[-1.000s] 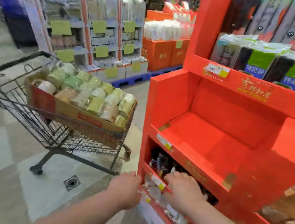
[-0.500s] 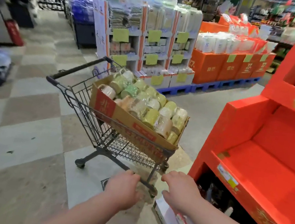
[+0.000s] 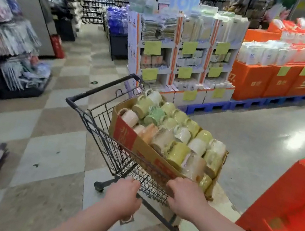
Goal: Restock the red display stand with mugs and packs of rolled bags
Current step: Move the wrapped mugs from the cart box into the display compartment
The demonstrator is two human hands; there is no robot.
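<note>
A wire cart [image 3: 103, 139] at twelve o'clock carries a carton [image 3: 129, 137] of wrapped mugs [image 3: 177, 152]; left hand [image 3: 123, 197] and right hand [image 3: 184, 199], fingers bent, meet its near end, grip unclear. At four, the red stand [image 3: 299, 200]; beyond, a "TOP" sign [image 3: 184, 0].

A wire cart [image 3: 104, 133] is standing on the checkered floor [image 3: 49, 158], carrying a cardboard box [image 3: 124, 133] packed with wrapped mugs [image 3: 177, 152]. The left hand [image 3: 123, 197] and right hand [image 3: 184, 198] are stretching out at its near end; any grip is unclear. The red display stand [image 3: 295, 199] is sitting just to the right.
</note>
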